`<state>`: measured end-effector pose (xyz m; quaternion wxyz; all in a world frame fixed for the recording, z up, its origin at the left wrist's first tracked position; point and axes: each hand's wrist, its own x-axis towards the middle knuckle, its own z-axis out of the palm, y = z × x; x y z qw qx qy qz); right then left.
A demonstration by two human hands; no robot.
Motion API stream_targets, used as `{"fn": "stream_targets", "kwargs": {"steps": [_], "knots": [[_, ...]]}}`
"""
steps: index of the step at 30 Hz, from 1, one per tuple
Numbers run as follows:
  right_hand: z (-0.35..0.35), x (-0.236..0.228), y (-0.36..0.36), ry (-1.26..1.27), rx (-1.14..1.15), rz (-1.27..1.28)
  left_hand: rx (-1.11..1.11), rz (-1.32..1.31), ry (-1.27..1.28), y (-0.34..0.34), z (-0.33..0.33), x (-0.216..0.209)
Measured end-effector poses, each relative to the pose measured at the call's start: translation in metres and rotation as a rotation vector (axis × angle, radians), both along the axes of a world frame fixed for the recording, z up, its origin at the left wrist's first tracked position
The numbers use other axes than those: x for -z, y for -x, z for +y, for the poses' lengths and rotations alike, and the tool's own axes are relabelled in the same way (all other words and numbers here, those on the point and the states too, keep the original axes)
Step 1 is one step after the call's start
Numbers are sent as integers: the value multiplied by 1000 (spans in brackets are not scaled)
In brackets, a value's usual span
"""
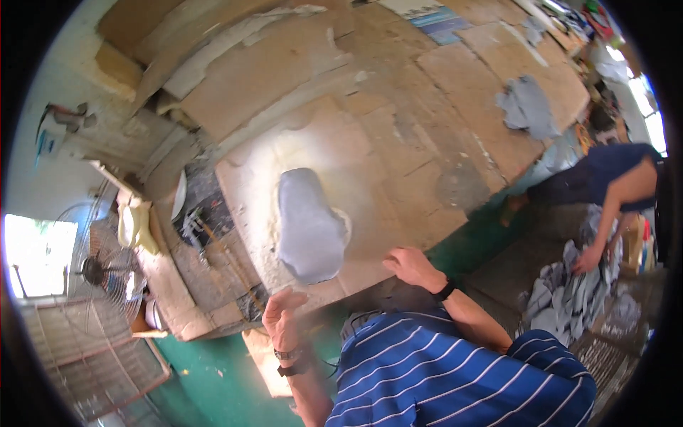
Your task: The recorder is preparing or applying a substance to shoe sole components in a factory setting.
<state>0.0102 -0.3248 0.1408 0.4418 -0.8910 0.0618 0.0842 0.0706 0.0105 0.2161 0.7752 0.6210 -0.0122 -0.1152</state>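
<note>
A grey, smooth, seat-shaped piece point(307, 228), narrower at its far end and wide at the near end, lies on a cardboard sheet point(363, 249). A cream edge shows from beneath its right side. My left hand point(283, 317) is just off the near left corner of the cardboard, its fingers loosely bent with the thumb apart and nothing seen in them. Close to the near right edge of the cardboard, my right hand point(415, 267) hangs with loosely curved fingers and holds nothing that I can see. Both hands are apart from the grey piece.
A spray gun point(192, 226) lies on the bench left of the cardboard. Farther left stands a wire fan point(99, 270). Grey pieces point(528, 108) lie at the far right of the table. At right, another person's hand point(588, 260) touches a heap of grey pieces point(562, 295).
</note>
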Motion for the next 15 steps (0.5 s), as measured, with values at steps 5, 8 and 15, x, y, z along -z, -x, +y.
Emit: {"fn": "stream_targets", "kwargs": {"steps": [5,8,15], "knots": [[14,-32,-37,-6,49,-128,-258,133,-235,-2,-11,-31],[44,-63,-60,37,-51,-284,-262,92,-314,-11,12,-16],[129,-75,-87,323,-303,-411,-285,128,-569,-51,76,43]]}}
